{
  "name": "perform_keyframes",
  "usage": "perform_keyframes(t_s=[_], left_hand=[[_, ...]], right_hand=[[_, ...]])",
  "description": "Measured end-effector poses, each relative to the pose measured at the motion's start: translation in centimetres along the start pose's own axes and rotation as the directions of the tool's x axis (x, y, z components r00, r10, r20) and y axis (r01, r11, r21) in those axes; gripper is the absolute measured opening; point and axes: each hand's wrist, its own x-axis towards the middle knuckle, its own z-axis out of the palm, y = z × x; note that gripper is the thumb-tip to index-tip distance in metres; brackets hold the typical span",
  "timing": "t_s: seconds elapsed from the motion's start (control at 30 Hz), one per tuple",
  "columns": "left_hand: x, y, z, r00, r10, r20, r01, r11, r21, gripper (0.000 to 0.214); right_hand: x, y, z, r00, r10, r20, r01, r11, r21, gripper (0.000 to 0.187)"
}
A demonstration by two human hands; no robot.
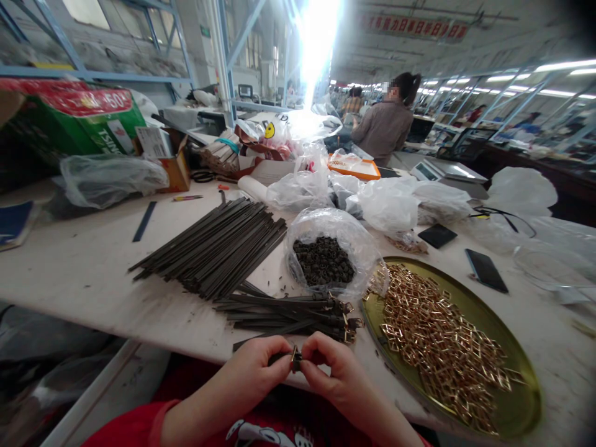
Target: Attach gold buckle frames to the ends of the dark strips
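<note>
At the table's near edge, my left hand (261, 367) and my right hand (336, 370) meet fingertip to fingertip. Between them is a small gold-toned buckle (295, 355) with a dark strap end at it. My left thumb and forefinger pinch the buckle's left side, while my right fingertips close on the dark piece at its right. The fingers hide much of both. Just beyond lie dark straps with buckles fitted (284, 313), their buckle ends to the right. A clear plastic bag (298, 226) holds many small black loops (323, 261).
To the right, a round gold tray (521, 397) carries a heap of gold buckles (442, 335). A pile of plain dark straps (209, 248) lies left of the bag. Farther off are two dark phone-like slabs (487, 270), plastic bags (388, 202), a green carton (93, 121) and a person (384, 127).
</note>
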Motion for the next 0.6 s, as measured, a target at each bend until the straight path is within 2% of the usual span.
perform_keyframes(t_s=[0.13,0.27,0.4,0.53,0.6], left_hand=[[0.1,0.0,-0.2,1.000,-0.001,-0.001,0.001,0.999,-0.044,0.025],[0.4,-0.2,-0.3,1.000,0.006,-0.012,-0.007,0.996,-0.086,0.028],[0.4,-0.2,0.0,0.999,0.026,-0.038,-0.027,0.999,-0.041,0.026],[0.2,0.4,0.3,0.996,0.012,-0.090,-0.012,1.000,0.007,0.021],[0.2,0.7,0.3,0.995,0.018,-0.099,-0.018,1.000,-0.004,0.020]], right_hand=[[0.1,0.3,0.0,0.999,-0.015,-0.028,0.014,1.000,-0.021,0.005],[0.2,0.3,0.4,0.991,-0.042,-0.126,0.026,0.992,-0.125,0.009],[0.5,0.8,0.8,0.975,-0.054,-0.217,0.025,0.991,-0.134,0.014],[0.8,1.3,1.4,0.945,-0.072,-0.320,0.030,0.990,-0.135,0.008],[0.8,1.4,1.8,0.916,-0.151,-0.372,0.082,0.977,-0.196,0.005]])
